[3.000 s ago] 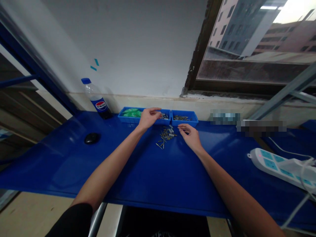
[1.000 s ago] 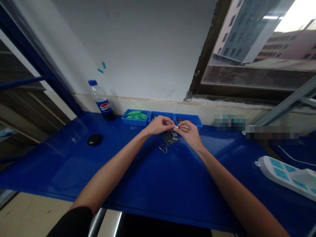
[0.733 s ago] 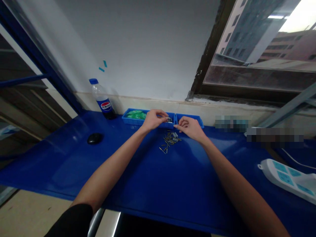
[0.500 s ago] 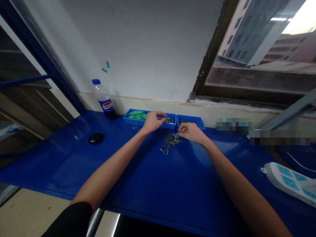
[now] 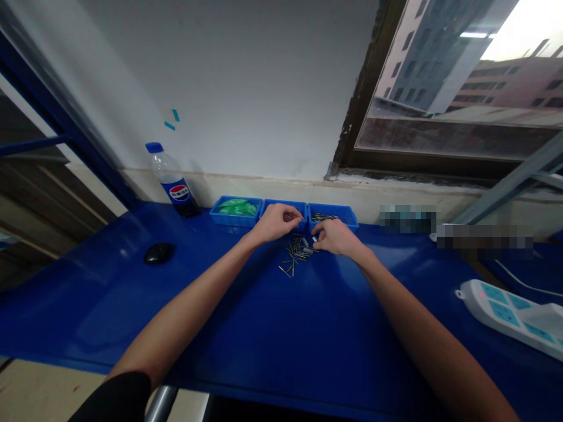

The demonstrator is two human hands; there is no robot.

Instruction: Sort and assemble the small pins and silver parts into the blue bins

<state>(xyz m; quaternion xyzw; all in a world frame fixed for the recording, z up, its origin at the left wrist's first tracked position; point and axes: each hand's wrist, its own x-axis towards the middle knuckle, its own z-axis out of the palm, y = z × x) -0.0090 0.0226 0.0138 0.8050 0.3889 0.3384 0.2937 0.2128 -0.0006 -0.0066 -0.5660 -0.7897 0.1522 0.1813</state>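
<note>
My left hand [image 5: 278,223] is in front of the middle blue bin [image 5: 281,204], thumb and fingers pinched together. A tiny pale bit shows at its fingertips, too small to name. My right hand [image 5: 336,236] is closed near the front of the right blue bin [image 5: 349,214], which holds thin metal pins [image 5: 323,217]. A small silver metal cylinder [image 5: 314,239] shows between its fingertips. Between and below both hands, a loose pile of thin brass-coloured pins [image 5: 294,252] lies on the blue table [image 5: 281,328], with grey metal cylinders [image 5: 308,250] among them.
The left blue bin [image 5: 235,220] holds green packets [image 5: 238,206]. A cola bottle [image 5: 175,184] stands by the wall, and a black mouse [image 5: 159,253] lies in front of it. At the right is a white power strip [image 5: 510,313]. A window [image 5: 440,105] is above the table.
My left hand has drawn back from over the middle bin to its front edge. My right hand has come slightly lower, and a silver cylinder now shows at its fingertips. The view has shifted slightly.
</note>
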